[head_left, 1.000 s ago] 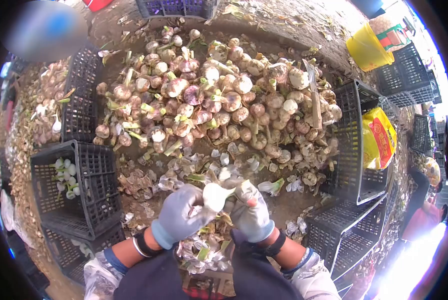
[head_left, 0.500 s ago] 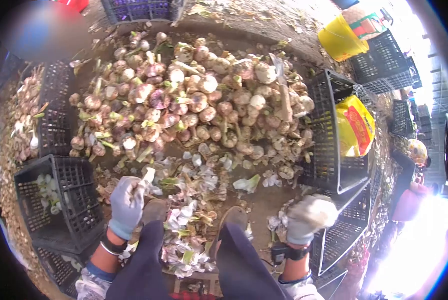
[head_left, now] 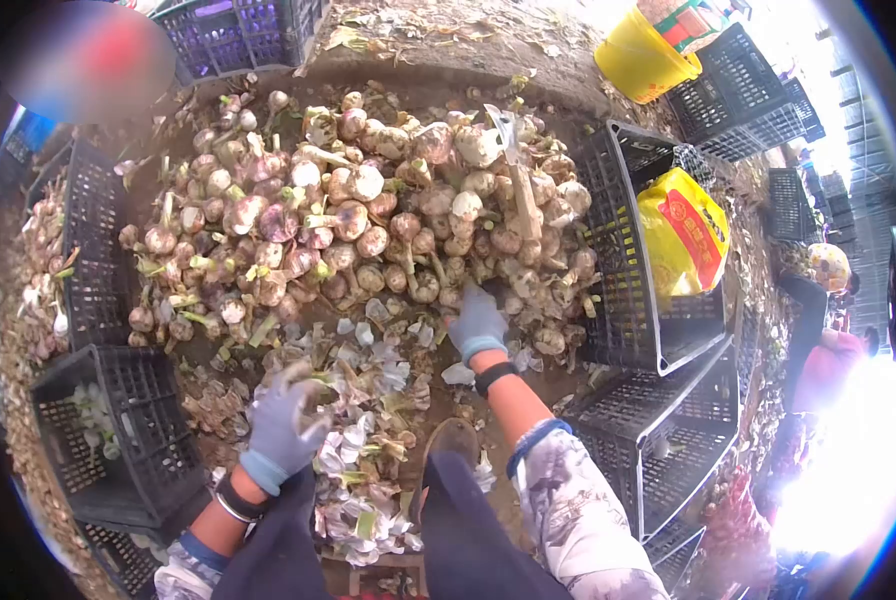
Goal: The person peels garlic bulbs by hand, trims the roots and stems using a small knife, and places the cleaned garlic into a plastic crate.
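Head view: a second ago both gloved hands met around a peeled white bulb. Now they are apart and that bulb is gone, so one piece looks finished. The right hand (head_left: 478, 322) has stretched to the near edge of the garlic pile (head_left: 368, 210). Its fingers (head_left: 471, 298) cover a garlic bulb there, and I cannot tell their grip or the bulb's long axis; neighbouring stalks point every way. The left hand (head_left: 283, 425) hangs over the peelings (head_left: 373, 395), loosely spread and empty, near a black crate (head_left: 163, 480).
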### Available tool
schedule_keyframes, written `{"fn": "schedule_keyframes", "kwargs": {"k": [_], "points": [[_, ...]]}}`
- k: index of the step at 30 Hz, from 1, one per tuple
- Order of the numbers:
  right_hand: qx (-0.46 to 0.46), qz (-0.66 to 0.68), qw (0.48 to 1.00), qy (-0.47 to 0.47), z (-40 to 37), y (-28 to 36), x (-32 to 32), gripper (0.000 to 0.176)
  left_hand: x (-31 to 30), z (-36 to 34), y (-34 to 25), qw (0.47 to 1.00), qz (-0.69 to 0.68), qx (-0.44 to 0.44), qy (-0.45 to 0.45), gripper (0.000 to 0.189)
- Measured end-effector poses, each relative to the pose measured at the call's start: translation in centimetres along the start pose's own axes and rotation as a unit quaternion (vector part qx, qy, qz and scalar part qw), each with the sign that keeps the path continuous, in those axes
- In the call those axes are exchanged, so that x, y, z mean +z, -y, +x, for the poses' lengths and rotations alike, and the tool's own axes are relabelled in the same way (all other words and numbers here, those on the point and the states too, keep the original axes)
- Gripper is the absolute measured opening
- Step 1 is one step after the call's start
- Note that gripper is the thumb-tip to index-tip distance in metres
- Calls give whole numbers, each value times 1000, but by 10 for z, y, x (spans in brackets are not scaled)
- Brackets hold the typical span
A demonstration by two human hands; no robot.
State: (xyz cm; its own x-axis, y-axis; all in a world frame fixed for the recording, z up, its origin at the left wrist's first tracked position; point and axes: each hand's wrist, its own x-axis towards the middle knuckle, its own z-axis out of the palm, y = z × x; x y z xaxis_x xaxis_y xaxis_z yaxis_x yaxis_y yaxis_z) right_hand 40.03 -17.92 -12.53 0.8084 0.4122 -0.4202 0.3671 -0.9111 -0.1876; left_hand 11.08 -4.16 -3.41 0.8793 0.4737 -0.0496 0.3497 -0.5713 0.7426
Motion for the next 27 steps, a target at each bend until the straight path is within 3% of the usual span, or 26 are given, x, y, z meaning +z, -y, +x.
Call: {"fn": "schedule_keyframes", "kwargs": {"k": [2,4,5,6,8,9,11,12,13,15,16,19,20,21,23,25,26,27], "points": [[-47,-15,999,-2,4,-11,9,63,7,-6,11,998,-13,13,64,47],[-29,306,952,11,3,-41,34,62,8,-4,13,992,-91,-14,84,46],[-18,454,891,20,-6,-51,46,62,8,-7,14,987,-130,-30,93,46],[-86,617,765,164,-24,-47,41,60,19,-13,29,973,-202,-55,100,61],[-72,776,537,324,-83,-13,0,55,23,-3,18,983,-180,16,40,75],[6,806,481,346,-113,10,-10,53,26,2,10,985,-166,50,11,82],[-38,782,459,420,-142,27,18,61,32,5,-4,964,-265,29,8,88],[-81,732,603,308,-161,49,6,55,28,4,-10,910,-410,-33,53,94],[-265,583,713,285,-148,26,13,51,22,-1,-11,912,-402,-69,51,94],[-149,566,780,222,-156,42,-11,45,16,-1,-25,846,-523,-100,20,90],[-111,617,737,253,-155,44,-22,40,16,0,-21,871,-485,-81,4,89],[-90,669,700,233,-164,61,-37,32,20,-4,-17,948,-316,1,-29,88],[-85,659,703,252,-161,60,-24,28,19,-3,-20,974,-218,52,-35,90],[-129,580,776,211,-163,64,-23,23,18,-3,-22,987,-116,103,-40,92],[-78,606,750,255,-169,67,-25,23,24,-11,-17,969,-244,36,-29,89],[-88,640,716,263,-176,70,-32,23,26,-13,-16,925,-377,-22,-26,86],[-90,657,699,268,-179,69,-33,22,25,-15,-16,932,-360,-20,-34,83],[-106,634,719,263,-181,68,-33,23,21,-14,-20,904,-423,-54,-27,81]]}}
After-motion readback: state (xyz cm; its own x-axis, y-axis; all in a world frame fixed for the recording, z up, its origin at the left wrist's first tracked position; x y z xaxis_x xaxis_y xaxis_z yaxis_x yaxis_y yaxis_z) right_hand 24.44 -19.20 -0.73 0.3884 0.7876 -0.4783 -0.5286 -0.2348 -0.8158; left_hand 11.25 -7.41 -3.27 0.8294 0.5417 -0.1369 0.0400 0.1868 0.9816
